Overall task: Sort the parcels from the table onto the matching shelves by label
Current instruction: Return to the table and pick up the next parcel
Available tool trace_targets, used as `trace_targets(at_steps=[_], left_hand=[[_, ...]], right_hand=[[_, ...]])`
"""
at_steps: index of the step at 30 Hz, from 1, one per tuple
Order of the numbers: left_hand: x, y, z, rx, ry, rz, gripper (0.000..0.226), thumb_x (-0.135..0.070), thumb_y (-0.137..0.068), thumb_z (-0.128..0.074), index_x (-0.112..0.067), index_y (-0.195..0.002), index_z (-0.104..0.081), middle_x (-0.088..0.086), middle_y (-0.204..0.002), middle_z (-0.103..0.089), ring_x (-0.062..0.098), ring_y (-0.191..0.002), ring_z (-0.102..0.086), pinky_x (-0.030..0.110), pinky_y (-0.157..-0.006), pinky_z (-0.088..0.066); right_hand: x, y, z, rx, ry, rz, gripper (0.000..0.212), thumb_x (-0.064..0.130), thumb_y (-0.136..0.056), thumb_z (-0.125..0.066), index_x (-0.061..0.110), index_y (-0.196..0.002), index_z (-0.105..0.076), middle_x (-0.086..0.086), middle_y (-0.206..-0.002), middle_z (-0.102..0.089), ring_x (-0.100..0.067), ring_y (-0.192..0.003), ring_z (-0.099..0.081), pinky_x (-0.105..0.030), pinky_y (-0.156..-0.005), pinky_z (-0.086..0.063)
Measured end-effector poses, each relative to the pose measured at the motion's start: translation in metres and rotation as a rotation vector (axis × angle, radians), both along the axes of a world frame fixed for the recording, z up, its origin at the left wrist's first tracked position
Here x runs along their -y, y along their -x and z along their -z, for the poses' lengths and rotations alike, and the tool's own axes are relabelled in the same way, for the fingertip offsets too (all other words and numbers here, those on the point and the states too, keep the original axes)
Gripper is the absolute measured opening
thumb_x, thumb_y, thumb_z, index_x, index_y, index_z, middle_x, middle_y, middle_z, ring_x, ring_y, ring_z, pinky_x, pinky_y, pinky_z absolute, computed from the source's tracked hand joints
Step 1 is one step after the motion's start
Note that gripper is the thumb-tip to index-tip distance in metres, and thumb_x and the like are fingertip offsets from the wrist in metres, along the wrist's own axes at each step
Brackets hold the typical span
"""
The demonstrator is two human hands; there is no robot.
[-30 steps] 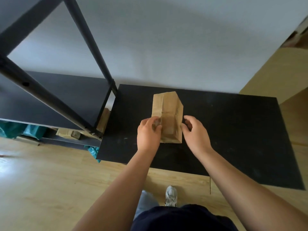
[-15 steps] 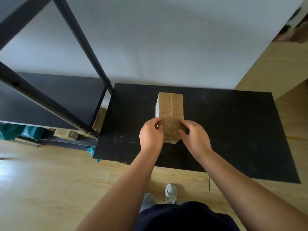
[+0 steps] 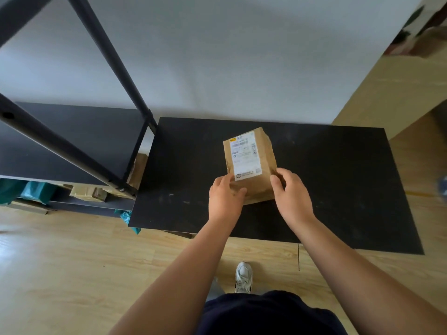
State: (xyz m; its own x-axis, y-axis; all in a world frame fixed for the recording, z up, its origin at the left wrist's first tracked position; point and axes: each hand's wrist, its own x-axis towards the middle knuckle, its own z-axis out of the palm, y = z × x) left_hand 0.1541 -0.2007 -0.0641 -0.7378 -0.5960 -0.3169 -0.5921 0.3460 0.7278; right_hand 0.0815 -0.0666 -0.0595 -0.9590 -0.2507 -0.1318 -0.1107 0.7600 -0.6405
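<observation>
A brown cardboard parcel [image 3: 262, 163] stands on the black table [image 3: 338, 184], a white printed label on the face turned up toward me. My left hand [image 3: 223, 198] grips its lower left corner. My right hand [image 3: 291, 192] holds its lower right side. The parcel's near end is tipped up off the table between both hands. The black metal shelf unit [image 3: 72, 139] stands to the left of the table, its nearest board bare.
On the lower shelf sit brown parcels [image 3: 88, 192] and a teal bag [image 3: 36, 193]. Another brown parcel [image 3: 139, 169] leans between shelf and table. A wooden cabinet [image 3: 396, 88] stands at right. Wood floor and my shoe [image 3: 243, 276] are below.
Both hands have turned the parcel over, so the face with the white label now points up at me. The parcel has shifted slightly to the right.
</observation>
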Motion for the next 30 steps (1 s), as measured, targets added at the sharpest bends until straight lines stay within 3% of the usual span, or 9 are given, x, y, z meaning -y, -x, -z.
trace_targets(at_steps=[3,6,10,14,16,19,21,24,30], left_hand=[[0.0,0.0,0.004,0.065,0.01,0.006,0.059,-0.029,-0.094,-0.064,-0.022,-0.148,-0.042,0.001,-0.151,-0.044,0.021,-0.139,-0.042,0.04,-0.11,-0.043],[-0.002,0.003,0.004,0.078,-0.024,0.027,0.055,-0.027,-0.096,-0.061,-0.022,-0.148,-0.043,0.001,-0.148,-0.05,0.021,-0.134,-0.049,0.039,-0.105,-0.046],[-0.002,0.005,0.002,0.084,-0.088,0.037,0.05,-0.022,-0.095,-0.063,-0.021,-0.143,-0.05,0.0,-0.136,-0.061,0.018,-0.12,-0.06,0.031,-0.09,-0.052],[0.005,0.006,-0.002,0.11,-0.125,0.054,0.05,-0.017,-0.091,-0.066,-0.017,-0.14,-0.052,0.002,-0.127,-0.066,0.012,-0.1,-0.06,0.02,-0.071,-0.048],[0.008,0.009,-0.002,0.127,-0.139,0.052,0.052,-0.019,-0.092,-0.065,-0.016,-0.141,-0.049,0.003,-0.13,-0.063,0.011,-0.099,-0.058,0.022,-0.073,-0.049],[0.011,0.015,-0.004,0.175,-0.152,0.057,0.063,-0.031,-0.096,-0.06,-0.017,-0.152,-0.036,0.005,-0.149,-0.049,0.023,-0.129,-0.054,0.034,-0.095,-0.049],[0.012,0.02,-0.006,0.195,-0.231,0.05,0.062,-0.033,-0.098,-0.055,-0.017,-0.154,-0.032,0.005,-0.153,-0.044,0.025,-0.134,-0.049,0.038,-0.102,-0.046],[0.009,0.024,-0.008,0.168,-0.348,0.042,0.047,-0.029,-0.1,-0.051,-0.017,-0.145,-0.047,0.005,-0.141,-0.057,0.019,-0.117,-0.057,0.033,-0.09,-0.05],[0.008,0.02,-0.022,0.06,-0.415,-0.062,0.054,-0.027,-0.096,-0.061,-0.017,-0.147,-0.045,0.002,-0.138,-0.057,0.017,-0.119,-0.056,0.026,-0.083,-0.045]], right_hand=[[-0.008,0.002,0.004,0.047,-0.025,0.018,0.044,0.037,-0.101,-0.047,0.017,-0.14,-0.051,-0.002,-0.132,-0.059,-0.017,-0.118,-0.057,-0.026,-0.083,-0.048],[-0.013,0.003,0.008,0.111,-0.049,0.001,0.046,0.034,-0.099,-0.052,0.02,-0.143,-0.048,-0.001,-0.136,-0.058,-0.019,-0.122,-0.056,-0.033,-0.092,-0.052],[-0.013,0.005,0.009,0.172,-0.032,0.04,0.051,0.032,-0.098,-0.055,0.019,-0.146,-0.042,-0.002,-0.139,-0.056,-0.021,-0.125,-0.055,-0.033,-0.09,-0.048],[-0.01,0.009,0.011,0.244,-0.063,0.037,0.052,0.037,-0.099,-0.051,0.015,-0.146,-0.042,-0.005,-0.137,-0.056,-0.023,-0.121,-0.056,-0.029,-0.082,-0.046],[-0.008,0.012,0.012,0.282,-0.081,0.029,0.053,0.04,-0.1,-0.048,0.014,-0.145,-0.042,-0.006,-0.135,-0.057,-0.023,-0.119,-0.058,-0.027,-0.079,-0.045],[-0.007,0.017,0.011,0.329,-0.096,0.001,0.054,0.044,-0.1,-0.045,0.014,-0.144,-0.043,-0.006,-0.132,-0.059,-0.023,-0.114,-0.06,-0.028,-0.077,-0.047],[-0.005,0.02,0.01,0.366,-0.087,-0.016,0.053,0.043,-0.1,-0.046,0.014,-0.145,-0.043,-0.006,-0.131,-0.059,-0.021,-0.111,-0.06,-0.027,-0.074,-0.046],[-0.004,0.021,0.009,0.428,-0.036,-0.01,0.054,0.043,-0.098,-0.05,0.015,-0.144,-0.042,-0.006,-0.131,-0.058,-0.017,-0.101,-0.057,-0.027,-0.073,-0.045],[-0.008,0.018,-0.006,0.444,0.114,0.117,0.055,0.045,-0.096,-0.054,0.013,-0.14,-0.043,-0.005,-0.132,-0.056,-0.013,-0.096,-0.052,-0.021,-0.057,-0.04]])
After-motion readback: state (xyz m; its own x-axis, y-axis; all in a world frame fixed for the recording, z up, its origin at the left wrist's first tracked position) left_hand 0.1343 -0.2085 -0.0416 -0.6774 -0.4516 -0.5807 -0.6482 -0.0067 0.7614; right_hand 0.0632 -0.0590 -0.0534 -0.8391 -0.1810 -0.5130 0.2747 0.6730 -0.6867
